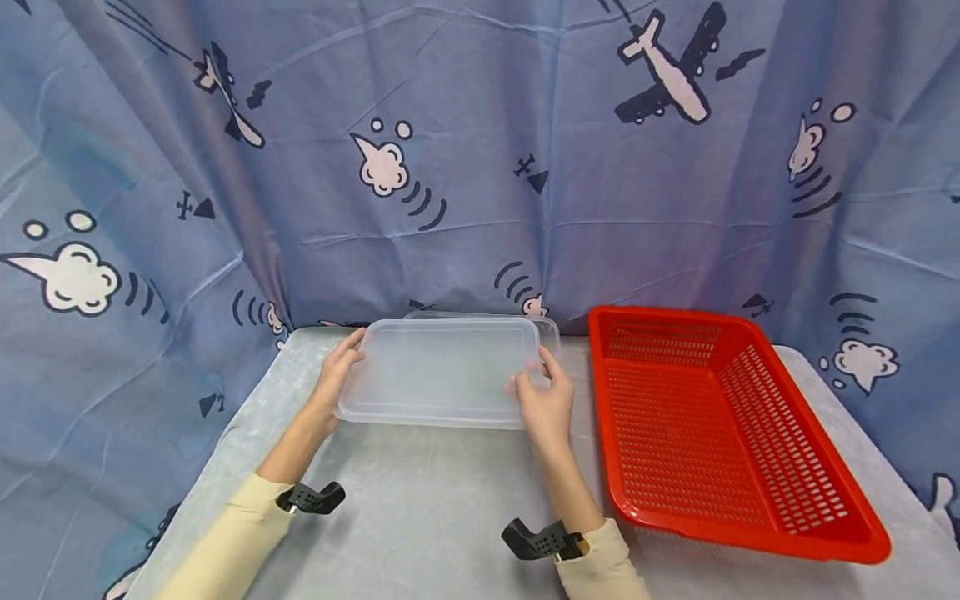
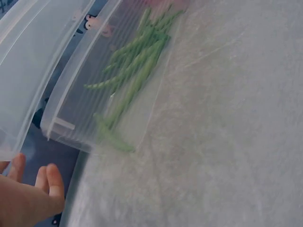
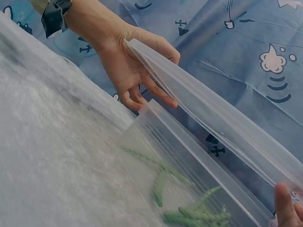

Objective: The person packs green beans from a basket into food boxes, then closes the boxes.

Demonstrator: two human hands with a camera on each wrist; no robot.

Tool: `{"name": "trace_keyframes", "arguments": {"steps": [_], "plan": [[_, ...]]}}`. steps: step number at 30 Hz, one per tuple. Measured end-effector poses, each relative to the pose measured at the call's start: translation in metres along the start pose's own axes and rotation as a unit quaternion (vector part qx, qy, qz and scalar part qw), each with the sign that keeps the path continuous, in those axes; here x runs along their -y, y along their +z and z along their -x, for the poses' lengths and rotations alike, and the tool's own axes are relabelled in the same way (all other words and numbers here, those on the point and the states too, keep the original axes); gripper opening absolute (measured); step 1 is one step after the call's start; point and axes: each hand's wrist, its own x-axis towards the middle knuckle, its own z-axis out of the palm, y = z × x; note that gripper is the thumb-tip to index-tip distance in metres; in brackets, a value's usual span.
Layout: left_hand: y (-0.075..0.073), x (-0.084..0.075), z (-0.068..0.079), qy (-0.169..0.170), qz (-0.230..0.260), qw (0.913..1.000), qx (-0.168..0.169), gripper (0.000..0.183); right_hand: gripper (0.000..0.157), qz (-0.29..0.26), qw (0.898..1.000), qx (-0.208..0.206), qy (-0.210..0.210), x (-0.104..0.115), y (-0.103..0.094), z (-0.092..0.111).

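Note:
A translucent plastic lid (image 1: 442, 375) is held up at both short ends, tilted, with a gap between it and the clear plastic box (image 2: 61, 124) below. My left hand (image 1: 330, 383) grips the lid's left end; in the right wrist view the lid's corner lies between that thumb and the fingers (image 3: 161, 94). At the lid's right end my right hand (image 1: 547, 408) pinches the edge, thumb on the upper face. Several long green pods, like green beans (image 2: 137, 61), lie inside the box. From the head view the lid hides most of the box.
A large red plastic basket (image 1: 611, 433) with perforated sides stands to the right of the hands. Grey cloth covers the table (image 1: 435, 500). Behind it hangs a blue curtain (image 1: 465, 200) printed with planes and clouds, close to the box's far side.

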Motion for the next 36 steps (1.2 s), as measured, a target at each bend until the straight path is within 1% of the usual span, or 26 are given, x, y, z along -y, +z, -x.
{"name": "trace_keyframes", "arguments": {"steps": [3, 5, 7, 10, 15, 18, 23, 29, 34, 36], "plan": [[0.004, 0.003, -0.002, -0.005, 0.006, 0.9999, -0.012, 0.060, 0.055, 0.052, 0.998, -0.025, -0.027, 0.001, -0.002, -0.001], [0.007, 0.004, -0.003, 0.002, -0.003, 0.9998, -0.018, 0.059, 0.053, 0.071, 0.996, -0.040, -0.043, 0.001, -0.004, -0.001], [0.010, 0.006, -0.005, 0.007, -0.012, 0.9996, -0.023, 0.058, 0.052, 0.073, 0.995, -0.045, -0.052, 0.002, -0.005, -0.002], [0.013, 0.007, -0.007, 0.012, -0.015, 0.9995, -0.024, 0.056, 0.051, 0.092, 0.993, -0.058, -0.048, 0.000, -0.007, -0.003], [0.017, 0.008, -0.012, 0.014, 0.004, 0.9995, -0.027, 0.054, 0.049, 0.124, 0.988, -0.081, -0.043, -0.005, -0.008, -0.003], [0.020, 0.008, -0.014, 0.017, 0.010, 0.9995, -0.026, 0.053, 0.048, 0.128, 0.986, -0.094, -0.049, -0.008, -0.009, -0.004], [0.025, 0.008, -0.017, 0.021, 0.002, 0.9995, -0.024, 0.050, 0.045, 0.129, 0.983, -0.115, -0.064, -0.013, -0.011, -0.009], [0.031, 0.012, -0.023, 0.036, -0.021, 0.9977, -0.053, 0.046, 0.042, 0.117, 0.983, -0.122, -0.076, -0.021, -0.013, -0.017], [0.036, 0.016, -0.028, 0.041, -0.014, 0.9962, -0.075, 0.042, 0.041, 0.098, 0.985, -0.122, -0.068, -0.025, -0.014, -0.022], [0.037, 0.017, -0.029, 0.040, -0.015, 0.9961, -0.078, 0.042, 0.041, 0.093, 0.986, -0.120, -0.062, -0.026, -0.013, -0.024]]}}
